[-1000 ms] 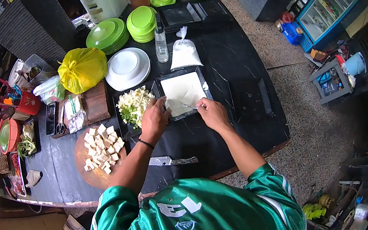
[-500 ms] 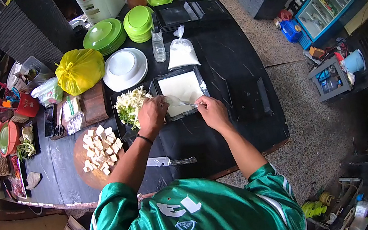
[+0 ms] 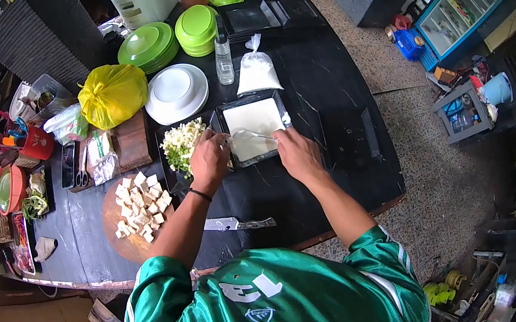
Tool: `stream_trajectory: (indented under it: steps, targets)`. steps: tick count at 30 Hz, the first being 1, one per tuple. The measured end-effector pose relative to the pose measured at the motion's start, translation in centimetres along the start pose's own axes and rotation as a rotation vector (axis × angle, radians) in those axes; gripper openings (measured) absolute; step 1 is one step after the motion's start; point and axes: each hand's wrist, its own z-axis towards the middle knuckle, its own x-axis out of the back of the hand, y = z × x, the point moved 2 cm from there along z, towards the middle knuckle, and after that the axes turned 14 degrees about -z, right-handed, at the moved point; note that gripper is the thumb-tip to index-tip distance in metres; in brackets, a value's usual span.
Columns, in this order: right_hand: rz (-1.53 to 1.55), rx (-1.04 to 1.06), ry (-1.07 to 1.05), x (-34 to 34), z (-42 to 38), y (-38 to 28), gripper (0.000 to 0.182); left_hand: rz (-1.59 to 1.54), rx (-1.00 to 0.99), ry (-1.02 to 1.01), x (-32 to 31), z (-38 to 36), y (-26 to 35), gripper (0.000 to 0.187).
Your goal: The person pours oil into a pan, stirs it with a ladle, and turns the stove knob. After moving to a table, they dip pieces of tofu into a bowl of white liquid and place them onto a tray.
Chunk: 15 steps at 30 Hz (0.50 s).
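A black square tray (image 3: 246, 161) holds a smooth layer of white powder or batter (image 3: 253, 121). My right hand (image 3: 299, 154), at the tray's right front corner, is closed on the handle of a metal spoon (image 3: 259, 135). The spoon lies across the white contents, its bowl end to the left. My left hand (image 3: 209, 161) has its fingers curled at the tray's left rim, close to the spoon's bowl; what they grip, if anything, is hidden. Partly behind that hand, a second black tray holds chopped green and white vegetables (image 3: 181, 143).
White cubes (image 3: 141, 204) lie on a round wooden board (image 3: 119, 244). A knife (image 3: 240, 223) lies near the table's front edge. Beyond the trays stand a tied bag of white powder (image 3: 257, 74), a clear bottle (image 3: 223, 61), white plates (image 3: 176, 96) and a yellow bag (image 3: 112, 96).
My left hand has drawn slightly left and down, away from the spoon's bowl. My right hand has shifted slightly, and the spoon now lies at a shallower slant over the white contents.
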Motion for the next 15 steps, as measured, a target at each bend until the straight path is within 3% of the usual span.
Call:
stream_trajectory:
  steps: [15]
  targets:
    - [-0.107, -0.043, -0.005, 1.1, 0.5, 1.3, 0.017, 0.114, -0.051, -0.045, -0.5, 0.5, 0.5, 0.029]
